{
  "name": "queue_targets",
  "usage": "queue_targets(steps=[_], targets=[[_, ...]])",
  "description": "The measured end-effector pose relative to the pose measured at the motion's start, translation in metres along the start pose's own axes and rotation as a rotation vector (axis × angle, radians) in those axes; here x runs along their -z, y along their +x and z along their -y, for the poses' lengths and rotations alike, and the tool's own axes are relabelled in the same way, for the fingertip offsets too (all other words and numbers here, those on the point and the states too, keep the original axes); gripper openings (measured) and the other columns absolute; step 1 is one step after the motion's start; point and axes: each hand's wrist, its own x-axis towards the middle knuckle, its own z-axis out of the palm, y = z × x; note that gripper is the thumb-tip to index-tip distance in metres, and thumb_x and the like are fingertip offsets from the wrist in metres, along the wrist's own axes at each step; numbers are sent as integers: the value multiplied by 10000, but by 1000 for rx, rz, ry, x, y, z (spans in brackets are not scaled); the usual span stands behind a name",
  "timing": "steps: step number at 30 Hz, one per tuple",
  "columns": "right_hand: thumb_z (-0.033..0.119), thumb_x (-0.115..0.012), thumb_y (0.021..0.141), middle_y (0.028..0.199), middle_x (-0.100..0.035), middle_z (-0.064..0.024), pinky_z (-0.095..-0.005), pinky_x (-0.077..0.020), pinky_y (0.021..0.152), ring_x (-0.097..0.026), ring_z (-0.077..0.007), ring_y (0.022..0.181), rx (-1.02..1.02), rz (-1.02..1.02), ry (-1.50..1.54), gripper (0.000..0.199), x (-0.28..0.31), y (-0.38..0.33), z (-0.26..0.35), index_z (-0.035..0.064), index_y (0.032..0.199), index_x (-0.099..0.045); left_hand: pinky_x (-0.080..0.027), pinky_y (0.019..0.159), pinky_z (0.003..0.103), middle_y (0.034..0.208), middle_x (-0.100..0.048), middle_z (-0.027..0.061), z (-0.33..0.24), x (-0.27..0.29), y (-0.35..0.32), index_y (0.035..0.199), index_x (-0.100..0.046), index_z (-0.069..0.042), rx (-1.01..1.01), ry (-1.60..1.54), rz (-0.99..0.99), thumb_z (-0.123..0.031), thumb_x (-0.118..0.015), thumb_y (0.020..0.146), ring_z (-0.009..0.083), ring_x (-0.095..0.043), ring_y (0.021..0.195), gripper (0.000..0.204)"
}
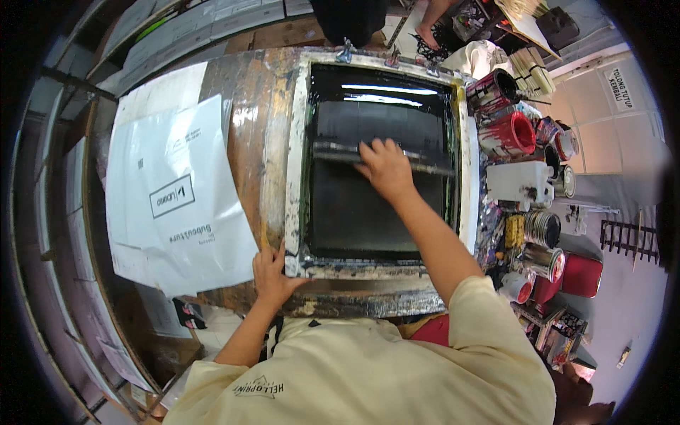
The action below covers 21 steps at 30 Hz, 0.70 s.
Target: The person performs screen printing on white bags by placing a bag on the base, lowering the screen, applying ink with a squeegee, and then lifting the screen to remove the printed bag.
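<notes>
From my remote feed: the long dark straight-edged squeegee [433, 167] sits inside the off-white, paint-stained rectangular frame [295, 163], laid crosswise over its dark, wet-looking mesh [361, 212], a bit beyond the frame's middle. My right hand [386, 168] is closed over the squeegee's top near mid-length, fingers over the far side; I read the central grip as a way to keep pressure even end to end with one hand. Hands are well apart. My left hand [273, 276] is spread, fingers parted, at the frame's near-left corner, probably to brace or steady it; can't tell if the palm bears on the frame or only on the worn brown wooden table [244, 142] under it. Metal clamps [345, 51] stand at the frame's far edge, presumably to locate it. Left of the frame, white plastic sheets [188, 159] with dark print lie overlapped flat on the table, near corner just by my left hand, likely kept there for easy reach. Right of the frame: paint-smeared red bucket [522, 132], white plastic jug [513, 183], more stained cans [544, 228], crowded close, I'd guess so supplies stay handy but off the frame.
</notes>
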Motion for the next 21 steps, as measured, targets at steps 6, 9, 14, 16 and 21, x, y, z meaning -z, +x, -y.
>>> queue_targets(steps=[6,9,14,16,21], targets=[[485,-666,969,1024,-708,-104,-492,-571,824,-704,-336,997,18,233,-15,383,5,122,-85,133,1116,-696,-435,874,472,1070,-624,147,-12,12,4,1310,-686,-49,-12,-73,-61,-540,-973,512,354,-563,1015,980],[471,-666,972,1010,-706,-111,-497,-566,798,-701,-341,990,40,119,42,365,9,133,-98,130,1097,-702,-501,866,454,1058,-728,146,-14,16,0,1304,-677,-36,84,-327,61,-418,-1007,560,353,-669,995,899],[440,-699,951,956,-680,-107,-502,-561,768,-686,-349,956,-1,65,13,330,19,56,-51,117,1004,-661,-565,873,401,1041,-783,155,-26,29,-1,1266,-671,-8,132,-486,76,-244,-1006,629,333,-749,971,758],[425,-714,941,965,-681,-113,-502,-561,754,-690,-346,943,-4,138,68,332,42,7,-11,107,1009,-644,-575,850,384,1048,-788,152,-27,37,-4,1403,-625,-22,115,-499,54,-275,-998,642,320,-762,958,885],[398,-714,950,952,-652,-149,-490,-562,712,-690,-366,918,-88,344,133,370,156,-98,91,68,1059,-589,-570,891,356,1041,-799,113,-43,65,-1,1372,-639,7,157,-647,13,-230,-1004,664,210,-751,971,831]])
